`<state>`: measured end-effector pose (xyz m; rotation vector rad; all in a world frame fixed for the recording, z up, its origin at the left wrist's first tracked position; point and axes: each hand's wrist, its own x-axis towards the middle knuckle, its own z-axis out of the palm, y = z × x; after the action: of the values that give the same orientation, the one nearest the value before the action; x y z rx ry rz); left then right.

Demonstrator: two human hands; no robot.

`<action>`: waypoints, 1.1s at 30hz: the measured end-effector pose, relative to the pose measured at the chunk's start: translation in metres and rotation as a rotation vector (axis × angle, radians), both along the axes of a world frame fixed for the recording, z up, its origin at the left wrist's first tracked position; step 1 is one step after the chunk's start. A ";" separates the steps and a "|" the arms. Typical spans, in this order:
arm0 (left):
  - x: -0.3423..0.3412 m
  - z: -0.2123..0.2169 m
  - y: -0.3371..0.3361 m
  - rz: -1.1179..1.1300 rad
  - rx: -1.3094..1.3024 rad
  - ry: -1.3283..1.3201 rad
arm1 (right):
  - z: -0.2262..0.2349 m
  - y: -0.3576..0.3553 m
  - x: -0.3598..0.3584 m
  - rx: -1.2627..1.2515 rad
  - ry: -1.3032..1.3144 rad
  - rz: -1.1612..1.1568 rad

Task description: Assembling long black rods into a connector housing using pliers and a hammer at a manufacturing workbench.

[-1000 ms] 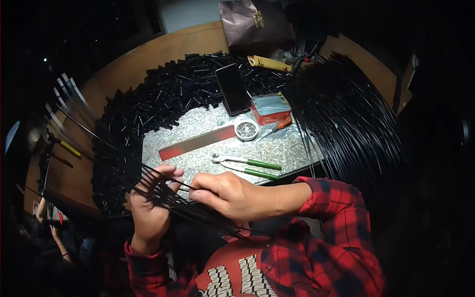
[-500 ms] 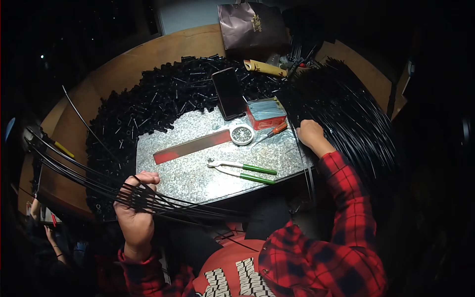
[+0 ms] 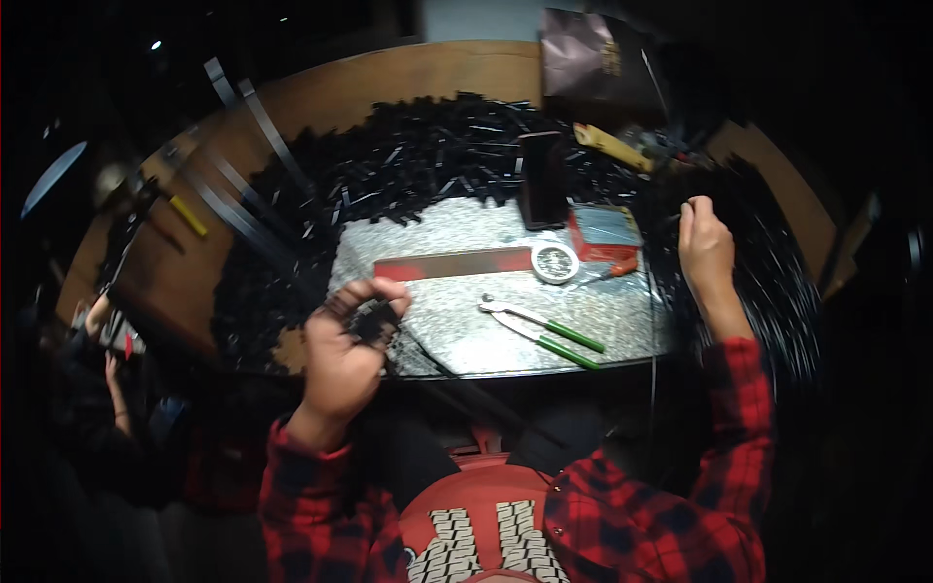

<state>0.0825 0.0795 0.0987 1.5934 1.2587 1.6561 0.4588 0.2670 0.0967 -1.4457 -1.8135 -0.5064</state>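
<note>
Two hands among black strips.
Left hand (image 3: 345, 355), lower centre, fingers clenched on a strip bundle (image 3: 253, 209); right hand (image 3: 705, 248), fingers pinching a thin strip (image 3: 653, 321), upper right.

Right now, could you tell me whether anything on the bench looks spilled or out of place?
Nothing looks spilled. The pile of short black pieces rings the grey work plate, and the green-handled pliers lie flat on it.
</note>
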 end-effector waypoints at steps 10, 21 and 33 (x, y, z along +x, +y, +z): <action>0.015 -0.001 0.011 -0.029 0.089 0.042 | 0.028 -0.105 -0.199 -0.381 0.446 1.369; -0.029 0.008 0.016 -0.126 -0.050 0.055 | -0.014 -0.140 -0.172 -1.691 0.541 1.184; -0.040 -0.046 0.090 -0.324 0.189 0.340 | -0.116 -0.138 -0.182 -1.214 0.287 1.054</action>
<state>0.0430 0.1693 0.0526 2.1357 0.9474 1.3722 0.2770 0.1291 -0.0197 -0.8169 -2.3470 1.4399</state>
